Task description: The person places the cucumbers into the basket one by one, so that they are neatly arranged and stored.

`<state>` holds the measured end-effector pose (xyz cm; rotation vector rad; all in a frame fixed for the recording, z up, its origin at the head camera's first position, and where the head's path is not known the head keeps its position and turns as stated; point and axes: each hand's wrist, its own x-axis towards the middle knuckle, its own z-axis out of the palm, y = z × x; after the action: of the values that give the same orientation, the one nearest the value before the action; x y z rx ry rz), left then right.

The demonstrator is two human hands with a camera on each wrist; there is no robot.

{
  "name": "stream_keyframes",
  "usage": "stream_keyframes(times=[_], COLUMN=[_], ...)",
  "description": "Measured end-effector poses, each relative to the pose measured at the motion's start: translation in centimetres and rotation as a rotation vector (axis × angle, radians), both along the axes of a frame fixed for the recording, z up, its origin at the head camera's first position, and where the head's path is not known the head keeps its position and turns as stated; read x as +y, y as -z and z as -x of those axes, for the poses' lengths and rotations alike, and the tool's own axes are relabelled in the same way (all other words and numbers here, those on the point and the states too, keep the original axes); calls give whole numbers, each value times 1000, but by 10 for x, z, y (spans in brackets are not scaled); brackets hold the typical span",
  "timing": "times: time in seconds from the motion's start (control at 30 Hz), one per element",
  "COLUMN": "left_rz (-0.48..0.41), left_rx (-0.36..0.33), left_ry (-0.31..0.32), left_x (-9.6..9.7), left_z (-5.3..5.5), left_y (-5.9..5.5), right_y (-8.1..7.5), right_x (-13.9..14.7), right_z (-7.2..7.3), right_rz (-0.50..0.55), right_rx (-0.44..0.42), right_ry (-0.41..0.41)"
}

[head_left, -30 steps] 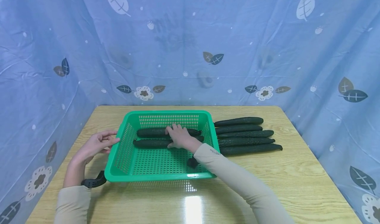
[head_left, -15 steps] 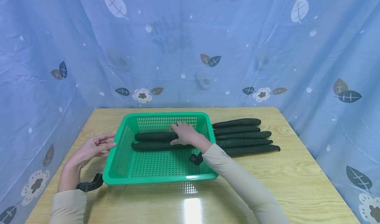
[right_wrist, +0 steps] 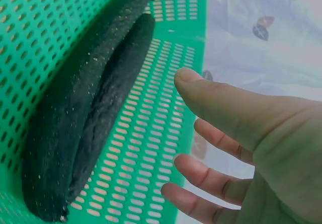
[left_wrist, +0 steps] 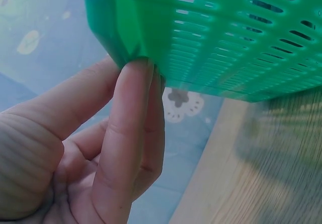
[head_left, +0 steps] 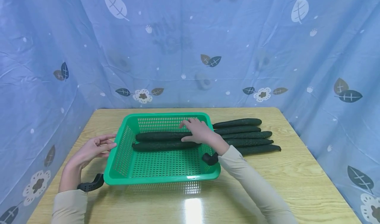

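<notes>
A green plastic basket (head_left: 160, 178) with slotted walls stands on the table. Two long dark green cucumbers lie side by side in its back half: the rear cucumber (head_left: 157, 136) and the front cucumber (head_left: 160, 146). At the basket's left rim, my left hand (head_left: 92, 149) pinches the edge between thumb and fingers; the left wrist view shows the fingers (left_wrist: 121, 128) under the lip. Over the right end of the cucumbers is my right hand (head_left: 202, 131), its fingers loosely spread. In the right wrist view that hand holds nothing and a gap separates it from both cucumbers.
Several more cucumbers (head_left: 246, 135) lie in a row on the wooden table (head_left: 297, 181), just right of the basket. Their left ends are hidden behind the basket and right arm. A blue patterned curtain (head_left: 178, 52) surrounds the table's back and sides.
My right hand has let go of the cucumber, lifted and moved right across the basket. My left hand keeps its place at the left rim.
</notes>
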<state>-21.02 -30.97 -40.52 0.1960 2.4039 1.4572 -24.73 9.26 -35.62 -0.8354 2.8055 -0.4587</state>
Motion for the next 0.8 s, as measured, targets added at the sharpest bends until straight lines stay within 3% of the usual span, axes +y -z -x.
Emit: stream_keyframes(times=[0.3, 0.8], left_rz=[-13, -13], left_rx=[-2, -6], left_ry=[12, 9], left_x=[-1, -1], left_z=[0, -2], left_y=[-2, -3], right_y=[-5, 1], right_x=[26, 70], right_z=[-8, -17], right_rz=[81, 223], right_rx=[99, 217], right_ry=[5, 36])
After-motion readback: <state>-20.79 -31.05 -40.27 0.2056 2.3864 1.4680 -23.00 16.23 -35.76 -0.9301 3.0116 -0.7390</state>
